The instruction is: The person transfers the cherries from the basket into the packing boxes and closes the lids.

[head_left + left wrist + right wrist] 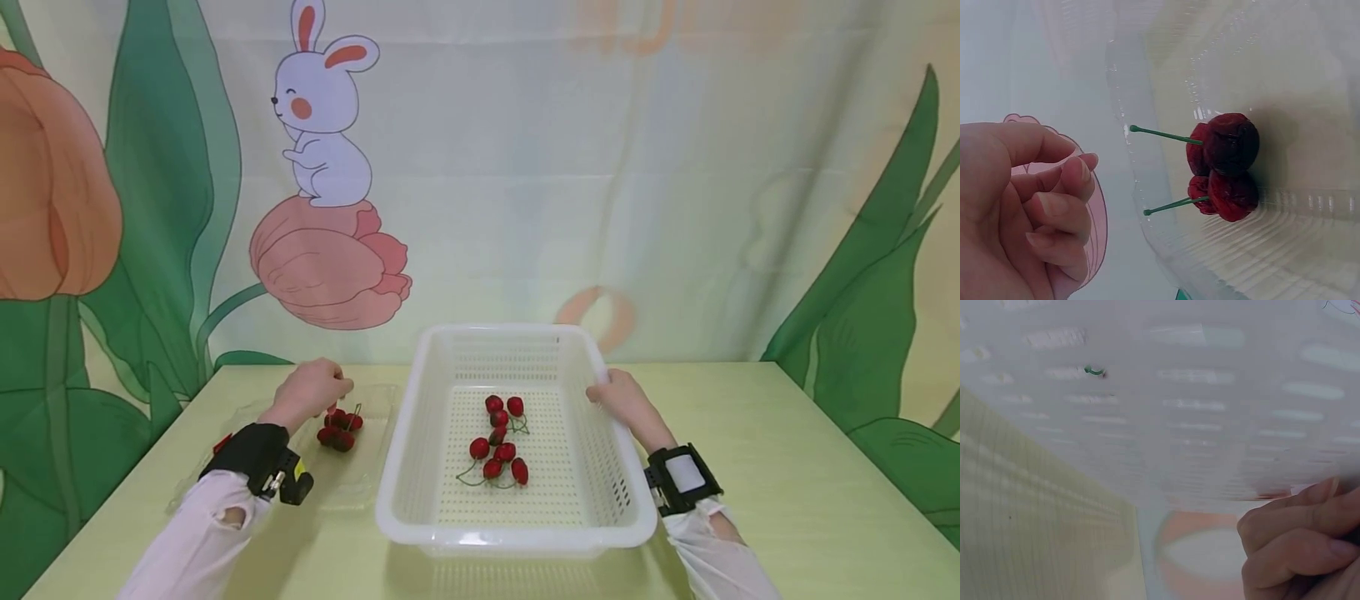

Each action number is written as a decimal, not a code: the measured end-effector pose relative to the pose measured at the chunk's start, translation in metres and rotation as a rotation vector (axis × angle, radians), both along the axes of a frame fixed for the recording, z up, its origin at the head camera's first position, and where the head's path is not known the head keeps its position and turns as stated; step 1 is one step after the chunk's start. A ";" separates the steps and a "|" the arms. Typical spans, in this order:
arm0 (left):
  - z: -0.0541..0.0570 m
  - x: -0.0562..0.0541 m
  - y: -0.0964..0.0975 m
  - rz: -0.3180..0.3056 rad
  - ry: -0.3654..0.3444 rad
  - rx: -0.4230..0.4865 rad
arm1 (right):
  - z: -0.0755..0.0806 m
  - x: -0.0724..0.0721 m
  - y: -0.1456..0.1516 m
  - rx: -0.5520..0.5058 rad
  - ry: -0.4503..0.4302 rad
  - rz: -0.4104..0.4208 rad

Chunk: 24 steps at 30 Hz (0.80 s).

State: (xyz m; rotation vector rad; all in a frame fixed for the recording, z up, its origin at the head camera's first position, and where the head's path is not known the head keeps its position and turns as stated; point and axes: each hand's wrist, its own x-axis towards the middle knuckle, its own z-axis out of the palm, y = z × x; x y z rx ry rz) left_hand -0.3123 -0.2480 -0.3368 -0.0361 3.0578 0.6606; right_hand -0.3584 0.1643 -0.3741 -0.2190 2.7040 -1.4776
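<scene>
My left hand (pixel 311 390) hovers close over a cluster of dark red cherries (pixel 343 442) in a clear plastic tray (pixel 375 467). In the left wrist view its fingers are loosely curled, with nothing visible between them, and the cherries (pixel 1232 144) lie apart from them, green stems pointing toward the hand. A white perforated plastic basket (pixel 517 537) stands at the centre, holding several red cherries (pixel 519 471) with thin stems. Its right rim is gripped by my right hand (pixel 626 404); in the right wrist view those fingers (pixel 1297 519) are bent beside the slotted wall.
The pale yellow-green table (pixel 787 467) runs back to a printed curtain (pixel 510 208) with a rabbit and tulips. The clear tray sits just left of the basket. Both wrists wear black camera straps (pixel 251 458).
</scene>
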 end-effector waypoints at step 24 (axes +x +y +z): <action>0.037 -0.002 0.019 -0.067 0.101 0.024 | 0.001 0.002 0.001 0.016 0.013 0.003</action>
